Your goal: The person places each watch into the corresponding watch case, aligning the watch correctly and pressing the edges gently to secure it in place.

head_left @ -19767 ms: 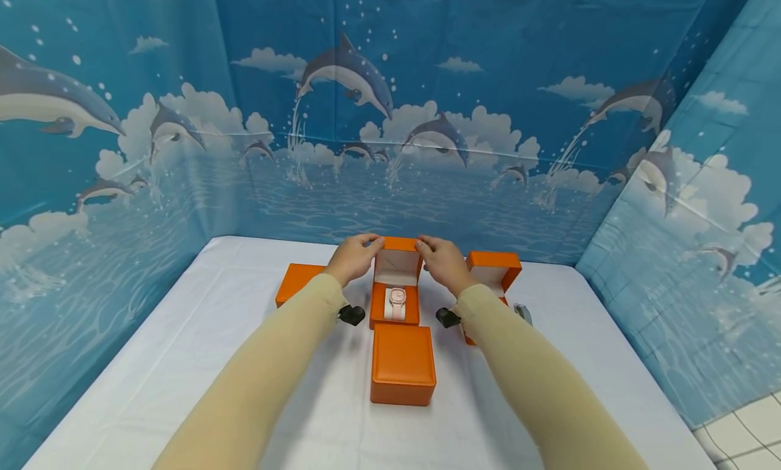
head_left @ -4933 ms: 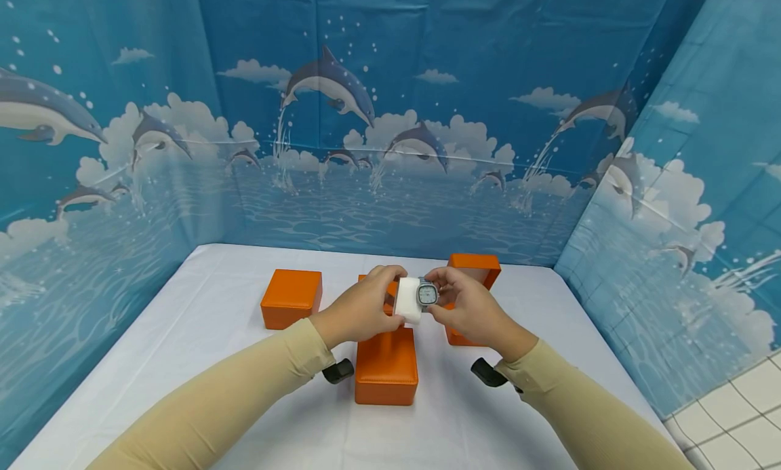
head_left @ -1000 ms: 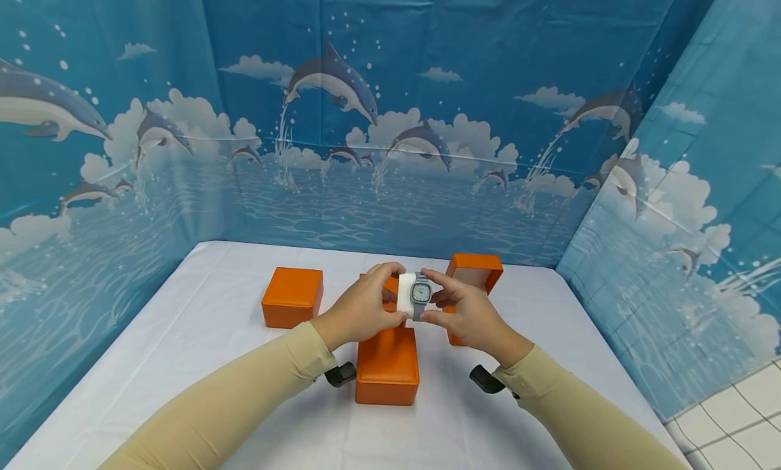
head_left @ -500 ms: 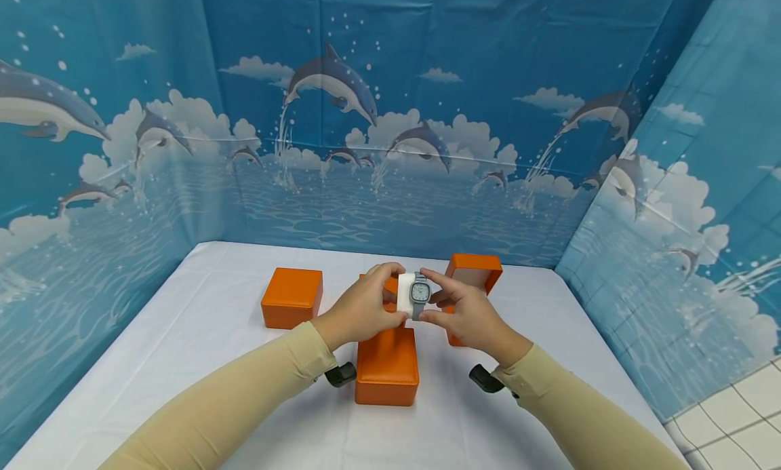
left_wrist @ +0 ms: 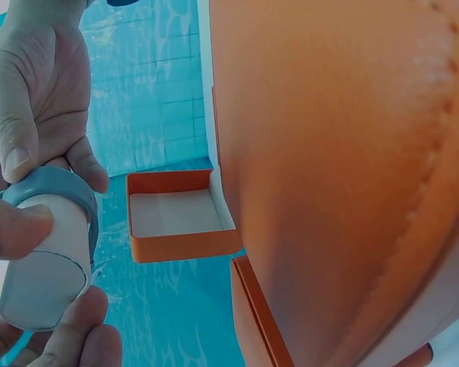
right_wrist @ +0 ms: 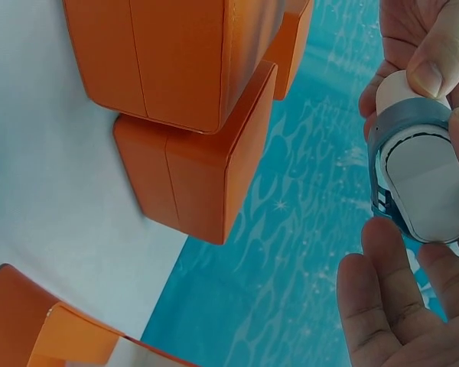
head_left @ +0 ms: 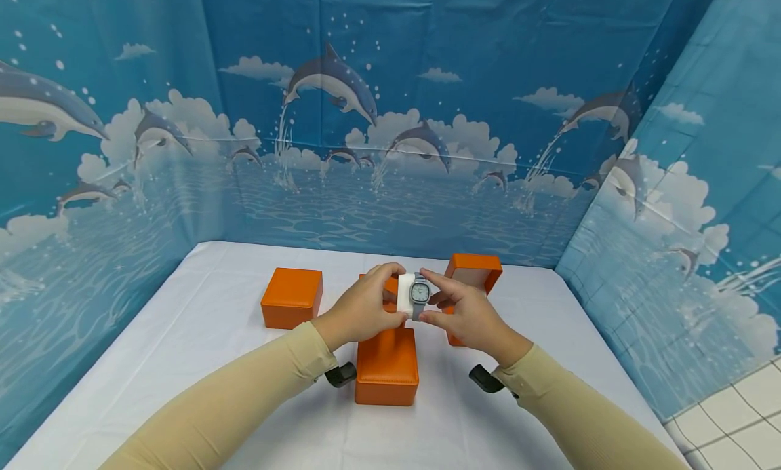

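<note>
A watch with a grey-blue strap (head_left: 419,293) is wrapped round a white cushion (head_left: 404,296), above the boxes. My left hand (head_left: 356,312) holds the cushion's left end between thumb and fingers. From the other side my right hand (head_left: 478,319) pinches the watch, index finger at the strap's top and thumb at its bottom. The left wrist view shows the cushion (left_wrist: 46,287) with the strap (left_wrist: 57,182) round its far end. In the right wrist view the strap (right_wrist: 413,113) and its buckle side face the camera; several right-hand fingers lie near it.
A shut orange box (head_left: 387,366) stands in front, with another orange box (head_left: 389,285) behind it, mostly hidden. One more shut box (head_left: 292,298) is at left. Behind my right hand an orange box (head_left: 476,262) stands with its lid raised. A white cloth (head_left: 232,273) covers the table.
About twenty seconds ago both hands were at the middle box's raised lid, a pink watch inside. Since five seconds ago the grey-blue watch has shifted left on the cushion; little moved in the last second.
</note>
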`<state>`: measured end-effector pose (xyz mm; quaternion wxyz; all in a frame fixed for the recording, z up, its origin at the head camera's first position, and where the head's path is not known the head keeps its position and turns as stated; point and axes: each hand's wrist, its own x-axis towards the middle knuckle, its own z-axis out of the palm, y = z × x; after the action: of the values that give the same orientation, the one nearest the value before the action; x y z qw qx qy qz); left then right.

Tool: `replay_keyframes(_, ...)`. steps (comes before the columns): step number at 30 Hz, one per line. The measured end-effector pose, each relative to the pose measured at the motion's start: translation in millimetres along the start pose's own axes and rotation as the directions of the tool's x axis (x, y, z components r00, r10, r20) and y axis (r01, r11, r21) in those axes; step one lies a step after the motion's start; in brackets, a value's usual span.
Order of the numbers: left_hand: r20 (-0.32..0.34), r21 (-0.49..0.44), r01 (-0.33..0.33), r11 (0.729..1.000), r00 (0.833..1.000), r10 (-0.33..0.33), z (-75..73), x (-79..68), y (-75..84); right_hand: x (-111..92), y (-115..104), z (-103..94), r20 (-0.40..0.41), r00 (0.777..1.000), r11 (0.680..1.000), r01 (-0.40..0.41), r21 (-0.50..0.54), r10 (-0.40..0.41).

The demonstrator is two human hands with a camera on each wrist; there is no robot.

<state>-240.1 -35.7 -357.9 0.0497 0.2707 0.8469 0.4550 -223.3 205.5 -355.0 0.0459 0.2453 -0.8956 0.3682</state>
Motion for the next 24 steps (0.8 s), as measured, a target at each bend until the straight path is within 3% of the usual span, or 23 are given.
replay_keyframes(24, -0.006, 0.019, -0.009, 1.0, 1.0, 0.009, -0.8, 0.3, 0.3, 0.9, -0.9, 1.6, 0.002, 1.0, 0.999, 0.03, 0.012, -0.03)
